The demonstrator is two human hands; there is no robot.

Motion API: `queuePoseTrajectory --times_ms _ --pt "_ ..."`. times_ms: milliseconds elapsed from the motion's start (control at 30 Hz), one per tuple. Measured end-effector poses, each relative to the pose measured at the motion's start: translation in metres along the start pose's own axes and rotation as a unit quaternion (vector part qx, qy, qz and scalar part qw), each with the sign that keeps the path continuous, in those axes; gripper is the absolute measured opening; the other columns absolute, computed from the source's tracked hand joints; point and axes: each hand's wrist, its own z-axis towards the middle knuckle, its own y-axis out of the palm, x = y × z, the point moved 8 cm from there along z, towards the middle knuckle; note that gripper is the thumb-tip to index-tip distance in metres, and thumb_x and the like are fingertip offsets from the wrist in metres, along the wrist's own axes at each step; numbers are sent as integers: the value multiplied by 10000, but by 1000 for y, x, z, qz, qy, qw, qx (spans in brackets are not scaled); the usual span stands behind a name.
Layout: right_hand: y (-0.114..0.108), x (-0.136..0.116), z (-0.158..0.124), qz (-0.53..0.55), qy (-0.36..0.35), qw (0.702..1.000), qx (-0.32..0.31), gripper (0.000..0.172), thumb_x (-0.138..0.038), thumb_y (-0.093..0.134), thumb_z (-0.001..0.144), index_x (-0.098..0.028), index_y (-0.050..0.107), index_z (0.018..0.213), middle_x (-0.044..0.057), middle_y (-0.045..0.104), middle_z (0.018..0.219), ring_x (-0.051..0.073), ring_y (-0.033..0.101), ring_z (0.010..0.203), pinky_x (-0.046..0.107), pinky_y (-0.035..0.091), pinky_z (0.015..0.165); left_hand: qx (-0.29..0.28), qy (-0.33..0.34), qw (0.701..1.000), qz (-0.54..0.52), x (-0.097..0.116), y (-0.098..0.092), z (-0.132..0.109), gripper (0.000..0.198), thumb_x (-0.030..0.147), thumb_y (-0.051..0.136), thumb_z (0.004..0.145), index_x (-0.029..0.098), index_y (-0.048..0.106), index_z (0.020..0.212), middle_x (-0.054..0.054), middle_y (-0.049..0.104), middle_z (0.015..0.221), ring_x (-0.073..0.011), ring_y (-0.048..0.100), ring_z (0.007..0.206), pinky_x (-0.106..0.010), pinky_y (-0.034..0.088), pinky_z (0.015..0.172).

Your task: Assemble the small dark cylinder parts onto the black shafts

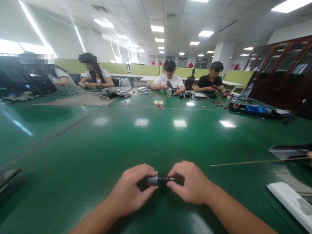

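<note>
My left hand (133, 188) pinches a grey cylinder (152, 180) between thumb and fingers, low in the middle of the view. A thin black shaft (162, 179) runs from the cylinder's right end toward my other hand. With thumb and forefinger, my right hand (186, 182) grips the shaft's far end, where a shiny band and something dark red show. The two parts lie in one line, level, just above the green table. Their exact kind is not clear, and my fingers hide part of each end.
The green table (136, 146) reaches to several seated people at the far side. A white power strip (290, 203) lies at right, below a thin yellowish stick (243, 162) and a grey-black device (290, 152). An orange screwdriver (159, 106) and a dark tray of parts (258, 111) are farther off.
</note>
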Motion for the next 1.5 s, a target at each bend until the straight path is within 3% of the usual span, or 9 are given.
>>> queuePoseTrajectory --times_ms 1500 --pt "-5 0 1 -13 2 1000 3 61 -254 676 821 -201 666 848 -4 668 744 156 577 678 294 388 679 1 -13 1000 24 -4 -7 0 169 191 673 827 208 654 994 -48 717 941 -177 690 860 -285 545 815"
